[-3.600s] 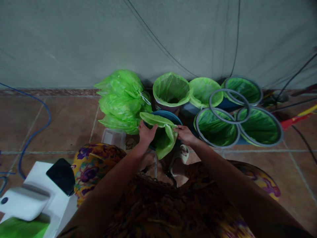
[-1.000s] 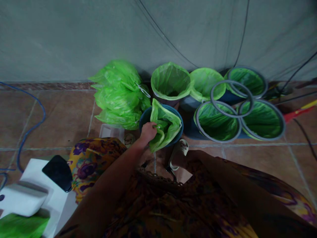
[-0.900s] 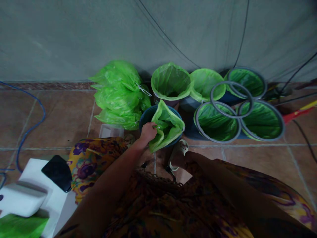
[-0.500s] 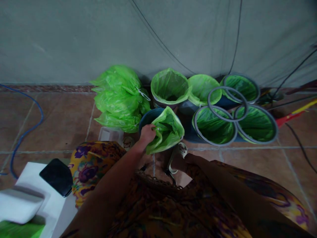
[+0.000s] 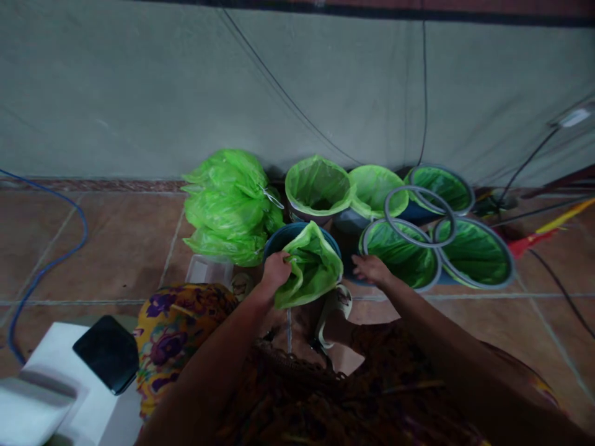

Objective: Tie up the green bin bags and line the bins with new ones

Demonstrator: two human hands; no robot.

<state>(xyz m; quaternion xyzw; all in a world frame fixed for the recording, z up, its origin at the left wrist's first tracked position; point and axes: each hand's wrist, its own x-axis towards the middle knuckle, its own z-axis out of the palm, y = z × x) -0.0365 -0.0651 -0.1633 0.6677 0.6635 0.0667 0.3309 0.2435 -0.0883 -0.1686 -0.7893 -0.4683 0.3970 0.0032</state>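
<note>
My left hand (image 5: 277, 270) is closed on the edge of a light green trash bag (image 5: 320, 272). The bag's mouth gapes, and it hangs partly into and over the near side of a blue trash bin (image 5: 279, 234). To the right of that bag, my right hand (image 5: 372, 271) reaches forward with loosely stretched fingers and nothing visible in them. It is beside a lined bin with a grey rim ring (image 5: 430, 279); whether it touches that bin I cannot tell. Two loose grey rings (image 5: 409, 241) lie overlapping across the rims of the right-hand bins.
Behind stand more bins lined with green bags (image 5: 318, 186). Knotted, puffed-up green bags (image 5: 225, 204) are piled at the left by a clear plastic box (image 5: 209, 271). A phone (image 5: 108, 353) rests on a white surface at lower left. A blue cable (image 5: 56, 254) crosses the floor tiles.
My right hand has come up from near my knee to the bins at the right. The left hand keeps its hold on the bag. The view has tilted up slightly.
</note>
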